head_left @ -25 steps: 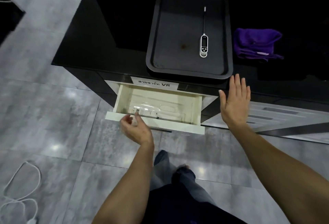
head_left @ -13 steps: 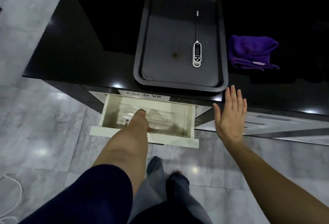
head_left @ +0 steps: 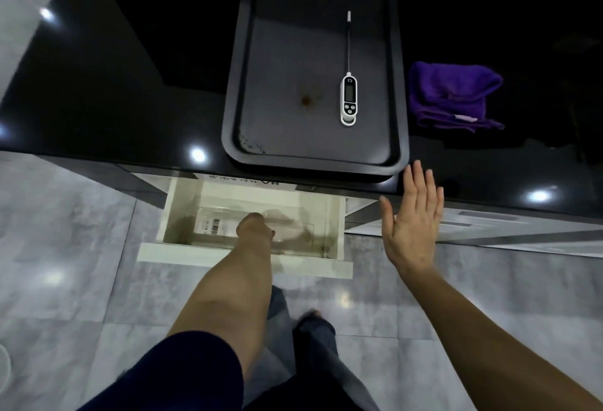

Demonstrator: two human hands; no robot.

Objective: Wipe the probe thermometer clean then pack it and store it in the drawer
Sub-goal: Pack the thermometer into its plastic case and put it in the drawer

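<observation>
Left hand [head_left: 254, 226] reaches into open drawer [head_left: 182, 215], grip hidden | right hand [head_left: 412, 218] spread flat, empty, by counter edge | thermometer [head_left: 349, 100] lies in tray [head_left: 235, 110] | cloth [head_left: 453, 94] beside tray

Drawer label [head_left: 248, 181]: white strip showing under the table's front edge, above the open drawer [head_left: 182, 215]; reading "VR" after a script too blurred to make out.
Clear package [head_left: 222, 223]: lying inside the drawer, bearing a barcode; its small print is not reading clearly.
</observation>
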